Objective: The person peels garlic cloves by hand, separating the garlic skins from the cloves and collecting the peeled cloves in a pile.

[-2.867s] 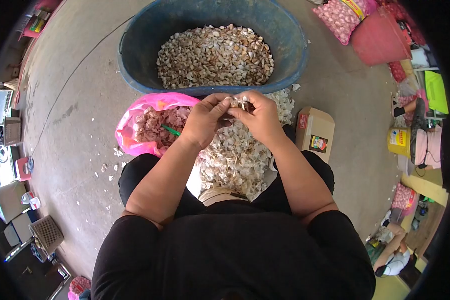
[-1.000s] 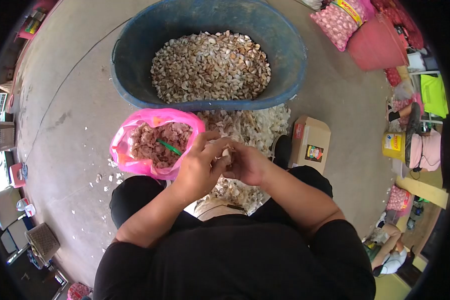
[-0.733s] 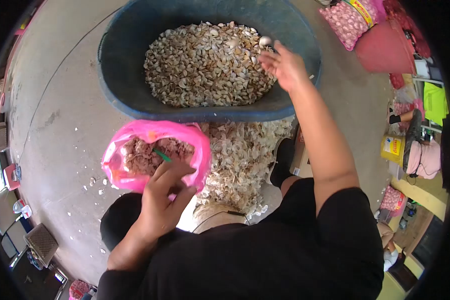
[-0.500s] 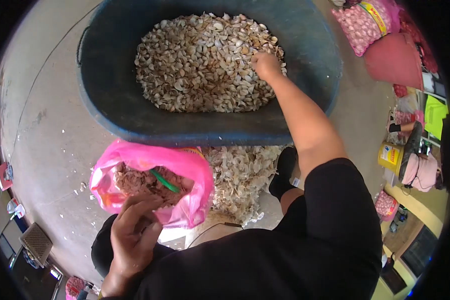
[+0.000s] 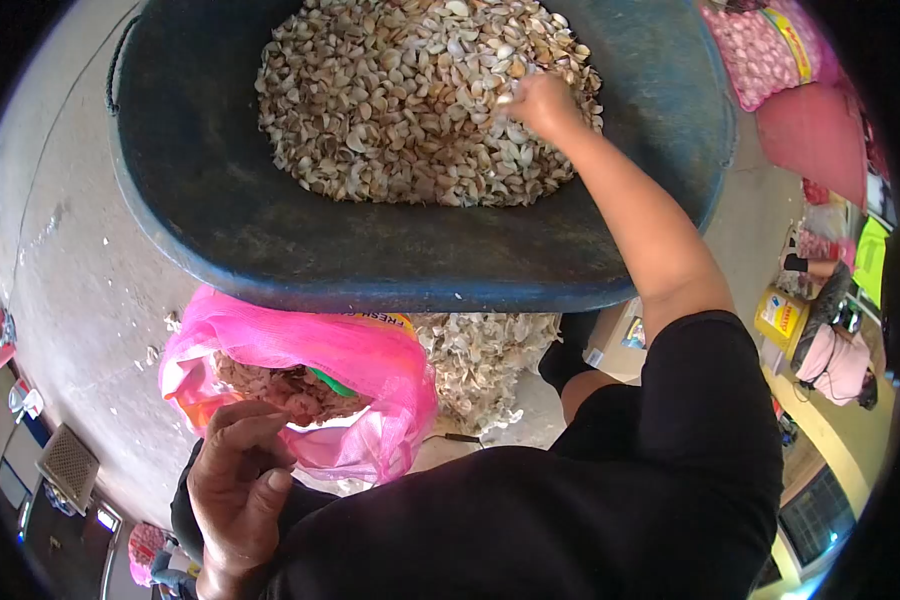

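Observation:
A big blue-black tub point(image 5: 390, 260) holds a broad heap of loose garlic cloves point(image 5: 390, 110). Over the right part of this heap is my right hand point(image 5: 547, 105), its fingers pinched on a pale garlic clove at their tips. My left hand point(image 5: 238, 490) hovers at the near edge of a pink mesh bag point(image 5: 300, 330), fingers half curled and thumb apart, with nothing visible in it. Inside the bag lie papery garlic skins point(image 5: 255, 378) and a green strip point(image 5: 332, 382).
Dry peelings point(image 5: 480, 365) are piled under the tub's near side, beside my foot. Filled garlic sacks point(image 5: 755, 55) and a red container point(image 5: 815, 140) stand at the right. Farther right, another person point(image 5: 835, 350) sits near a yellow bucket point(image 5: 780, 315). A crate point(image 5: 68, 467) stands at left.
The view has shifted, so the tub appears larger and higher. My right hand stays over the cloves. My left hand has shifted slightly left and its thumb stands farther from the fingers.

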`<control>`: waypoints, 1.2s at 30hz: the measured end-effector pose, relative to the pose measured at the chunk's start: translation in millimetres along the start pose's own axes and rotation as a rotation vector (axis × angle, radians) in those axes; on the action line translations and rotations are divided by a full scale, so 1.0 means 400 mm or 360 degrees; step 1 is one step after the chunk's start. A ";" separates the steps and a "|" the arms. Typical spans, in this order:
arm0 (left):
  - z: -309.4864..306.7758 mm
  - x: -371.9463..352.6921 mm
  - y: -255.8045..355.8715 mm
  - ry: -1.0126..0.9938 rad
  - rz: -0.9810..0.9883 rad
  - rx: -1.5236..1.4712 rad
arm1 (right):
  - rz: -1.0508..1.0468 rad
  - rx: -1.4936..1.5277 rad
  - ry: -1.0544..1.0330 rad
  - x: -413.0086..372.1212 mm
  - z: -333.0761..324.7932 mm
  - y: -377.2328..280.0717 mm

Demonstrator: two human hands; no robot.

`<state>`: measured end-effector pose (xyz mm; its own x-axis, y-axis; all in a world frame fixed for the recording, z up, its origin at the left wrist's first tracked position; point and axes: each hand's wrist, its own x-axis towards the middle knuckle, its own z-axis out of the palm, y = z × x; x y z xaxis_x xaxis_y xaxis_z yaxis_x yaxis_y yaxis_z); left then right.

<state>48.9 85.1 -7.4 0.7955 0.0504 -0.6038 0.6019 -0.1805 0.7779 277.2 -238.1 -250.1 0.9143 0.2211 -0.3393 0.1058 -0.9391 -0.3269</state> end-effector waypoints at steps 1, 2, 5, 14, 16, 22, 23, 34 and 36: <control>0.006 0.001 0.002 0.0064 -0.0020 0.0028 | -0.0019 0.0145 -0.0107 -0.008 0.021 -0.015; 0.005 0.002 0.001 0.0056 -0.0017 0.0017 | -0.0040 0.0292 -0.0216 -0.014 0.050 -0.029; -0.004 0.003 -0.001 -0.0012 -0.0007 -0.0015 | -0.0472 -0.0060 -0.0368 -0.020 0.158 -0.036; -0.036 0.003 -0.002 -0.0174 -0.0013 0.0001 | -0.0882 -0.0200 -0.0647 -0.061 0.185 -0.186; -0.042 0.000 -0.008 -0.0209 -0.0005 -0.0015 | -0.0848 -0.0393 -0.0830 -0.044 0.248 -0.183; -0.049 -0.010 -0.015 -0.0165 0.0015 -0.0061 | -0.0376 -0.0055 -0.0695 0.059 0.188 -0.170; -0.049 -0.012 -0.014 -0.0158 -0.0007 -0.0070 | -0.0427 0.0169 -0.0513 0.053 0.141 -0.158; -0.069 -0.016 -0.019 -0.0174 -0.0007 -0.0084 | -0.0552 -0.0442 -0.1041 -0.031 0.282 -0.123; -0.065 -0.012 -0.017 -0.0161 -0.0007 -0.0085 | -0.0568 -0.0424 -0.1019 0.010 0.253 -0.185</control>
<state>42.7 111.6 -5.4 0.7833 -0.0486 -0.6197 0.6104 -0.1280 0.7816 233.6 -141.2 -316.6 0.4122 0.5546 -0.7229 0.5159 -0.7960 -0.3165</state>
